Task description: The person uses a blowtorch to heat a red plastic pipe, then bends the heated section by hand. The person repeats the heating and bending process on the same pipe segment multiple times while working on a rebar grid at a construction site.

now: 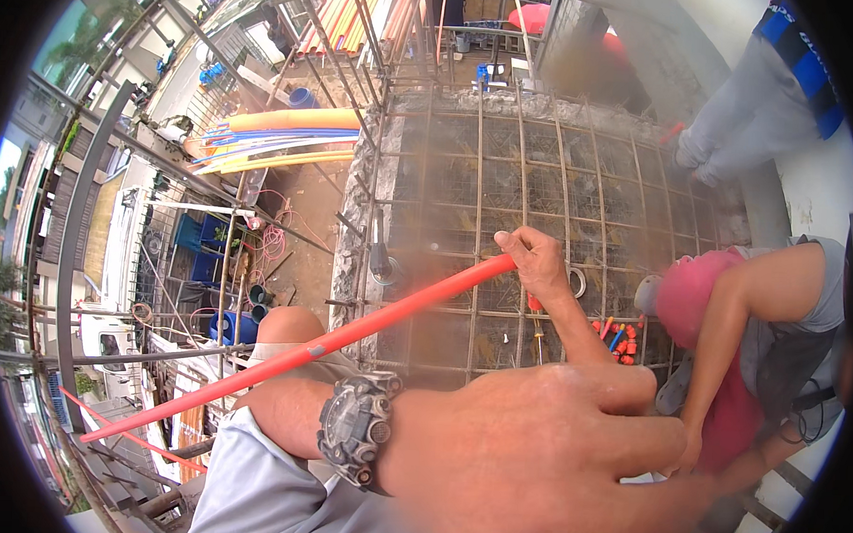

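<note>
A long orange-red plastic pipe (pixel 315 352) slants from the lower left up to the middle. My right hand (pixel 537 261) is wrapped round its upper end, thumb along the top. Large and close, my left hand (pixel 542 449) reaches rightward across my right forearm, a dark chunky watch (pixel 358 429) on its wrist. Its fingers bend away, so their tips and whatever they hold are hidden. Below my right hand a screwdriver (pixel 536 303) with a red handle lies on the rebar grid. Several small orange and blue pieces (pixel 624 344) lie to its right.
A rebar grid (pixel 480 212) spreads ahead, edged by rough concrete (pixel 361 194). At the right a person in a pink top (pixel 693 304) bends close to my hands. Another person's grey trousers (pixel 747 109) show farther back. Bundled pipes (pixel 281 135) lie beyond the left edge.
</note>
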Available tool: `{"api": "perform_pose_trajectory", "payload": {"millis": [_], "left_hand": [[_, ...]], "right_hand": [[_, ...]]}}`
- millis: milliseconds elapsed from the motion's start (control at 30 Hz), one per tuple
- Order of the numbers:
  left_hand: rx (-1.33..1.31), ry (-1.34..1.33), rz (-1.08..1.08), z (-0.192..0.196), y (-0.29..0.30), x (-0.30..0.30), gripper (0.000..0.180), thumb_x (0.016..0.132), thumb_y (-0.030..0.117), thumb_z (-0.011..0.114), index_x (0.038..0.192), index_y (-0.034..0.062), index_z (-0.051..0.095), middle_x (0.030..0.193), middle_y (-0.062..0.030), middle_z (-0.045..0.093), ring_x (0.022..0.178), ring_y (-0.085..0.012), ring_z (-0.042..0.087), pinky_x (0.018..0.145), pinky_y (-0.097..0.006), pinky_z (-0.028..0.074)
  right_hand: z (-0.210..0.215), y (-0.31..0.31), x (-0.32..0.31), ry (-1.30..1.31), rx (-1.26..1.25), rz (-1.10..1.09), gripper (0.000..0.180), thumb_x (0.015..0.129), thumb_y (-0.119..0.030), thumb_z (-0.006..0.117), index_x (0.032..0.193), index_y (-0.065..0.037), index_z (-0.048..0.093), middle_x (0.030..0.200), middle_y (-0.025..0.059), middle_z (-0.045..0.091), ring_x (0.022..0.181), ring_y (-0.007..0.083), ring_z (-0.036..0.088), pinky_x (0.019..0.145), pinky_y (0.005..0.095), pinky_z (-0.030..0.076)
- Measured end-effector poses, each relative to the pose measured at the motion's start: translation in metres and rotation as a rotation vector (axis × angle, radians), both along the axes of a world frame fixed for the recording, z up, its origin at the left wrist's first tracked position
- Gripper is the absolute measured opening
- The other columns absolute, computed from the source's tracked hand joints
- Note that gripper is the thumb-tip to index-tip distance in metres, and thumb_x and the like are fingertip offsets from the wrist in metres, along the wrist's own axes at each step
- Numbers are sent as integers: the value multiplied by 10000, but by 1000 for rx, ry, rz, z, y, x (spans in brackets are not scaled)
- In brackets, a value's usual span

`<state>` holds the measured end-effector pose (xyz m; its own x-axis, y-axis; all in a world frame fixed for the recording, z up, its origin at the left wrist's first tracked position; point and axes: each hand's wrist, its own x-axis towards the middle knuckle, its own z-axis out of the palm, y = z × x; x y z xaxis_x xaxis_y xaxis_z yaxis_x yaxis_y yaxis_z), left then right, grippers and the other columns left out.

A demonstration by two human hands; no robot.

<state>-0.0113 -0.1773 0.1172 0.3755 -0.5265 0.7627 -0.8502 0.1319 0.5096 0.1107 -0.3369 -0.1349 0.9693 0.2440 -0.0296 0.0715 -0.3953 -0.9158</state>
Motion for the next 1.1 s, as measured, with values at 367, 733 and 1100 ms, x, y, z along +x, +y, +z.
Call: {"api": "perform_pose_trajectory", "payload": {"millis": [367,733,1100], "left_hand": [[1148,510,689,-141,77,22,447,1007,261,716,1385,39,628,1092,-222,722,976,-441,714,783,-549,545],[805,807,654,-169,74,31,440,1044,182,614,1420,-45,606,852,-202,674,748,-321,654,706,-443,504],[943,463,664,-190,74,31,449,1044,147,634,1434,-69,579,907,-230,713,803,-390,692,738,-492,518]], "right_hand": [[-12,-2,-1,-25,-108,-155,676,919,-683,766,764,-29,699,681,155,665,680,311,671,677,467,528],[-22,6,-5,-567,-215,-259,727,1068,-730,467,773,-68,525,794,134,557,778,355,607,742,487,511],[-6,-4,-3,-315,-284,-247,690,1076,-627,525,766,-36,700,783,188,717,815,407,736,757,510,571]]}}
